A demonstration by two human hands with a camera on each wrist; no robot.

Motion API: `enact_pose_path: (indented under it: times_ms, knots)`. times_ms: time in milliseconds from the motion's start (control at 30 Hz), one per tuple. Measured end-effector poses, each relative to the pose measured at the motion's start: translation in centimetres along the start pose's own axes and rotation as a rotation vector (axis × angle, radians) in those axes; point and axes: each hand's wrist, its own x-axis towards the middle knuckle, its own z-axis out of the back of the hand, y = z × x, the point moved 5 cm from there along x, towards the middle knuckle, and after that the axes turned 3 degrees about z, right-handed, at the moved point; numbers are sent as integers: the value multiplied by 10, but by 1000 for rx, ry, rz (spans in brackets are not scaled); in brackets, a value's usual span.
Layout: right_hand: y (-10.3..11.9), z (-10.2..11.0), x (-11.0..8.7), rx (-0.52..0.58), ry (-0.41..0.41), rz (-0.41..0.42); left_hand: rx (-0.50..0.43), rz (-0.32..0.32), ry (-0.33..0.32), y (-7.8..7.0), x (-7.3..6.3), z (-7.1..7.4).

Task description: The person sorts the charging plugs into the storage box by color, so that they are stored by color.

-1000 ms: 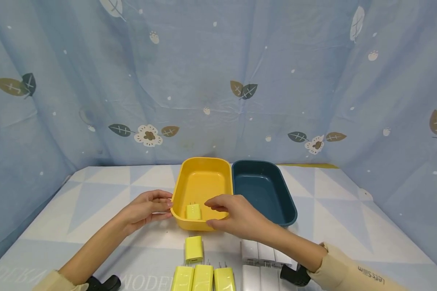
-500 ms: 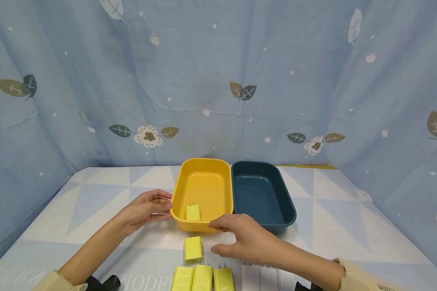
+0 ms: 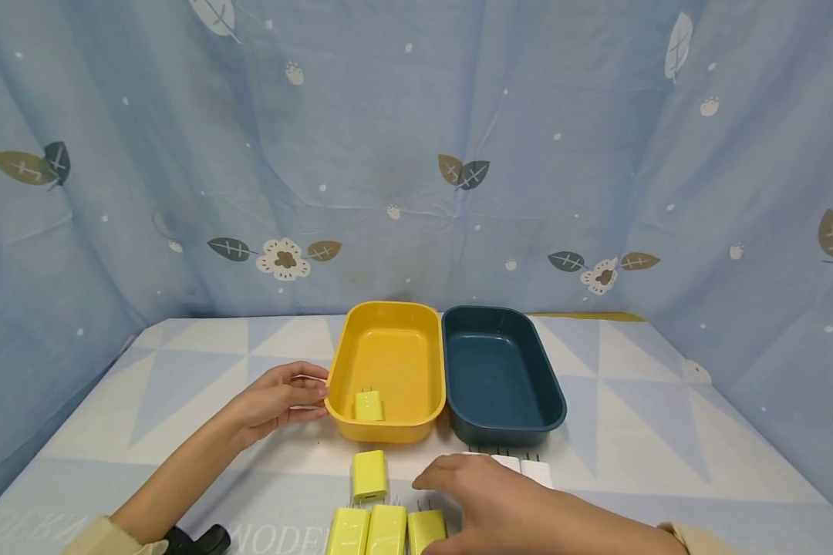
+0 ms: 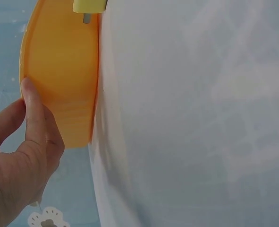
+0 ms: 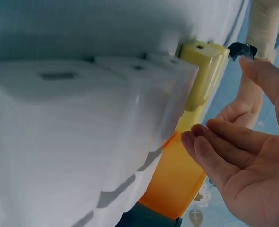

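Your right grip [image 3: 497, 502], parted and holding nothing, has dropped from the yellow tray [image 3: 387, 431] toward the yellow chargers [image 3: 386, 532] on the bench [image 3: 639, 470], suggesting a reach; your left grip [image 3: 282, 402], uncurled, touches the tray.

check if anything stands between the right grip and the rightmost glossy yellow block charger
Nothing visible does; in the head view the right grip overlaps the edge of the rightmost glossy yellow block charger. The white block chargers lie to that charger's right.
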Motion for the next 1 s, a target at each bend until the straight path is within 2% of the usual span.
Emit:
enact_pose_path:
  times_ms: [167, 267, 400, 633, 1000]
  knots:
    - [0, -9, -3, 9, 73, 40, 0, 9, 2, 0, -1, 1]
    - [1, -13, -4, -45, 73, 94, 5, 14, 3, 1, -1, 1]
    - [1, -14, -5, -106, 56, 122, -3, 15, 0, 1, -1, 0]
    - [-3, -16, -6, -180, 43, 112, -22, 28, -3, 0, -3, -1]
    - [-8, -19, -7, -127, 60, 74, -22, 28, -10, 2, -3, 0]
